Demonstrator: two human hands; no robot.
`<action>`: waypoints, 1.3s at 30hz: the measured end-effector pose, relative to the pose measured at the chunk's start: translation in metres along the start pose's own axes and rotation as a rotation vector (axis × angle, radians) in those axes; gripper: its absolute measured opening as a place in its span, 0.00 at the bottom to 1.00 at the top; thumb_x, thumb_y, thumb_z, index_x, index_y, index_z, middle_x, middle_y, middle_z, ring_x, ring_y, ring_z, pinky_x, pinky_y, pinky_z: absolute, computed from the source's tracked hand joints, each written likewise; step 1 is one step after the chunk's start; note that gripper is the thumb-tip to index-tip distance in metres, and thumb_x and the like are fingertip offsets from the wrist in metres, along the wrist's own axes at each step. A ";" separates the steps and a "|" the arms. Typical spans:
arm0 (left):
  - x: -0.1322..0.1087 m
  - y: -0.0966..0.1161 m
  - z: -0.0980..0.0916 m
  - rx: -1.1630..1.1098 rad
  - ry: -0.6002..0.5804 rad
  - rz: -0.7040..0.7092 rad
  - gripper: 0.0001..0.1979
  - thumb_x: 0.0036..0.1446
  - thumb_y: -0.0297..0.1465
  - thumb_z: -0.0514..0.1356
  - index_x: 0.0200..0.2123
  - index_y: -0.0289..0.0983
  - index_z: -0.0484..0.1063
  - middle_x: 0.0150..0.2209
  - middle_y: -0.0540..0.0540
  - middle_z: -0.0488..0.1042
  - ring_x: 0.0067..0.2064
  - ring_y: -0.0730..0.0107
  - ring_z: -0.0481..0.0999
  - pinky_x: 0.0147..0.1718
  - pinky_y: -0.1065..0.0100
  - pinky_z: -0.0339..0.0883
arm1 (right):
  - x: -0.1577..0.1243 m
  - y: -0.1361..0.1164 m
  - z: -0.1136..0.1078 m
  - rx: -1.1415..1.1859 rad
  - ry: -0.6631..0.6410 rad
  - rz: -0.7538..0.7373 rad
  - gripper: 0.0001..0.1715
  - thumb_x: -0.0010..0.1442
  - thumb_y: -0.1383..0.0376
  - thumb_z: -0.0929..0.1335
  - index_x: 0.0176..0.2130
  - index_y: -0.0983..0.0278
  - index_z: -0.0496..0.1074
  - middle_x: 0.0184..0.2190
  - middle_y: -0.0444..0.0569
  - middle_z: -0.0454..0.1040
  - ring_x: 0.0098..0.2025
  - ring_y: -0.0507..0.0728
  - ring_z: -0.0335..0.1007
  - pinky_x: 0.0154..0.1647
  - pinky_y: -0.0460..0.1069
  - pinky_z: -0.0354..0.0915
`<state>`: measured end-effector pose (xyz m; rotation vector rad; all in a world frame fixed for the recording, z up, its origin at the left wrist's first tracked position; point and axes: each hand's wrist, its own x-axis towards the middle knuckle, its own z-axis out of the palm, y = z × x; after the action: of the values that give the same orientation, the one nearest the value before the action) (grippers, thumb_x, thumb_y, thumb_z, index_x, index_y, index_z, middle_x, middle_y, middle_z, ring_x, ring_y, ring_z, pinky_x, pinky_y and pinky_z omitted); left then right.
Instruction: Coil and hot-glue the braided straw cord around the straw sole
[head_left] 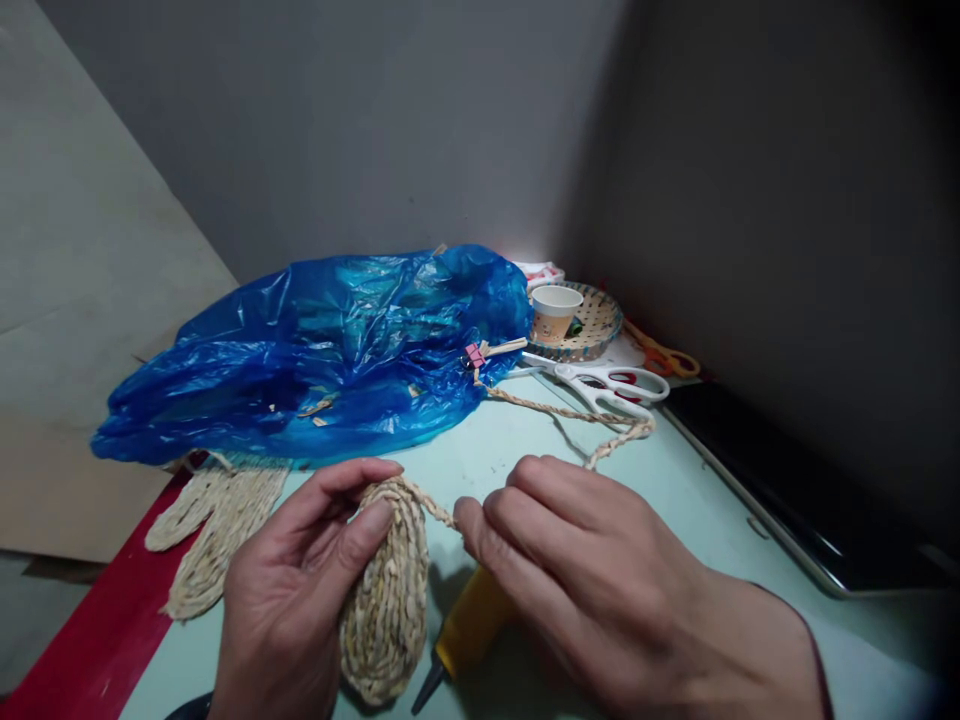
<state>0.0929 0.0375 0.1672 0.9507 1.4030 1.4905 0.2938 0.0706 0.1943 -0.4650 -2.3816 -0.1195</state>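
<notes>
An oval coil of braided straw cord (386, 610) stands upright in my left hand (300, 580), its thumb and fingers pinching the upper left edge. From the top of the coil the loose cord (429, 503) runs right into my right hand (570, 560), whose fingers are closed on it. Beyond that hand the cord trails over the table and back toward a pink binder clip (475, 356) at the blue plastic bag. A yellow glue gun (472, 620) with a black nozzle lies below my right hand, partly hidden by it.
A crumpled blue plastic bag (337, 350) covers the back left. Finished-looking woven straw pieces (217, 530) lie at left. White scissors (600, 383), a paper cup (553, 312), a woven basket (600, 320) and orange-handled scissors (667, 358) sit at back right. A dark flat device (795, 490) lies at right.
</notes>
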 end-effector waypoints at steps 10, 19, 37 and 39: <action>-0.002 0.001 0.009 -0.041 0.084 -0.022 0.16 0.41 0.37 0.75 0.36 0.44 0.83 0.30 0.50 0.80 0.29 0.72 0.78 0.25 0.80 0.73 | -0.005 -0.014 0.012 -0.016 -0.030 0.116 0.15 0.59 0.77 0.63 0.27 0.65 0.73 0.24 0.49 0.69 0.27 0.58 0.54 0.21 0.54 0.48; -0.003 0.003 0.014 -0.038 0.085 -0.035 0.15 0.42 0.36 0.75 0.36 0.44 0.83 0.29 0.51 0.80 0.29 0.72 0.77 0.25 0.80 0.71 | -0.005 -0.019 0.022 -0.048 -0.017 0.137 0.14 0.56 0.77 0.63 0.26 0.64 0.73 0.24 0.53 0.72 0.27 0.61 0.59 0.18 0.53 0.52; -0.005 0.000 0.020 -0.006 0.108 0.004 0.13 0.43 0.35 0.74 0.36 0.43 0.82 0.27 0.51 0.77 0.28 0.72 0.74 0.24 0.79 0.69 | -0.007 -0.020 0.029 0.043 -0.102 0.203 0.14 0.60 0.77 0.63 0.31 0.67 0.74 0.26 0.53 0.70 0.29 0.61 0.59 0.19 0.54 0.51; -0.006 0.001 0.021 -0.002 0.107 -0.005 0.12 0.44 0.35 0.74 0.35 0.43 0.82 0.27 0.52 0.76 0.28 0.73 0.73 0.24 0.79 0.68 | -0.008 -0.019 0.030 0.034 -0.092 0.196 0.14 0.61 0.78 0.62 0.31 0.68 0.74 0.26 0.53 0.70 0.29 0.61 0.58 0.19 0.54 0.51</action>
<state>0.1147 0.0392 0.1699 0.8763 1.4787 1.5590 0.2736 0.0565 0.1668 -0.6971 -2.4077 0.0318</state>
